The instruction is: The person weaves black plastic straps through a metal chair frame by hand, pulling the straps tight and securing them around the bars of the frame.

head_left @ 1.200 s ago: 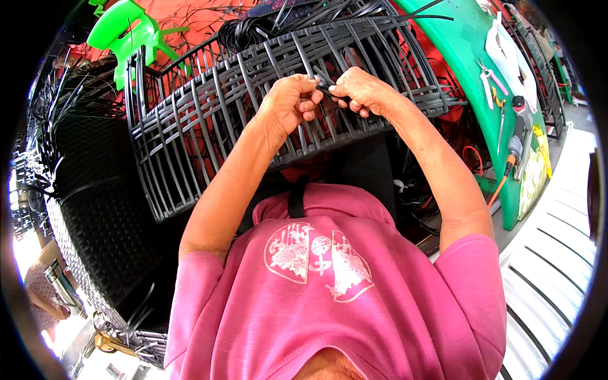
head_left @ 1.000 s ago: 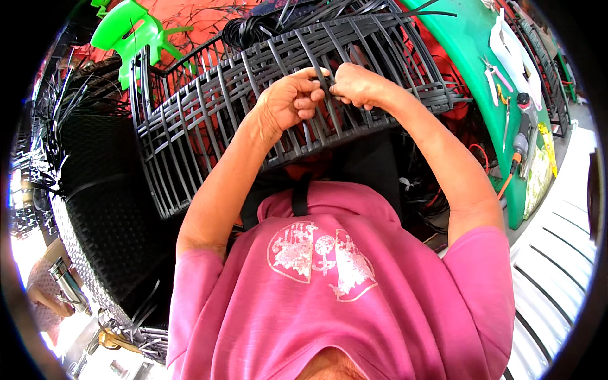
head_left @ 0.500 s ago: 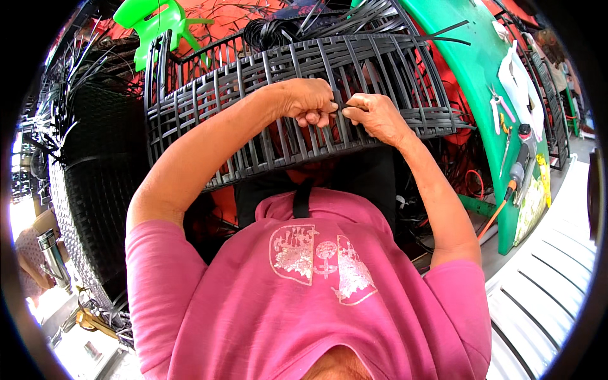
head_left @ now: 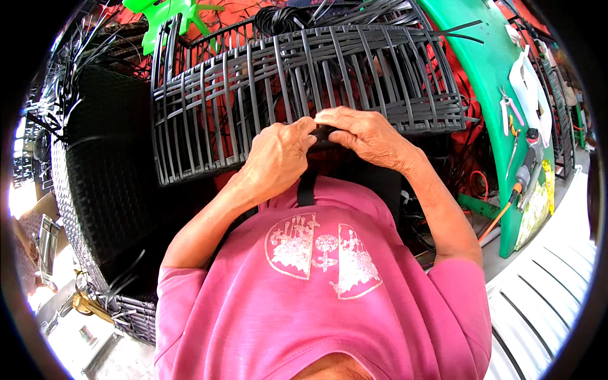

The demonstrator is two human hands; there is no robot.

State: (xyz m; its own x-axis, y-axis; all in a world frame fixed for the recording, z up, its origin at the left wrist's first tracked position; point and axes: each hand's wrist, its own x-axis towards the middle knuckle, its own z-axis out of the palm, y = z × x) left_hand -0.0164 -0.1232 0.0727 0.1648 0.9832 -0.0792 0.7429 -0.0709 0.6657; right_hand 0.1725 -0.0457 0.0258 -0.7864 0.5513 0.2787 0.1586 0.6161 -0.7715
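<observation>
The left hand (head_left: 278, 155) and right hand (head_left: 367, 134) both pinch a black strip (head_left: 309, 180) closed-fingered, below the woven frame (head_left: 304, 82). The strip runs vertically, hanging toward the pink shirt (head_left: 323, 285).

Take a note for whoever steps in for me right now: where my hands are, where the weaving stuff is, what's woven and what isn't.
Left hand: closed on the black strip, at the near edge of the woven frame.
Right hand: fingers pinching the same strip from the other side; hands almost touching.
Frame: tilted in front of the chest, against the pink shirt. A loose coil of black strip sits at its far edge.
Done: dark strips cross most of the frame.
Left: open gaps show between the uprights; the strip in hand isn't tucked in yet.
</observation>
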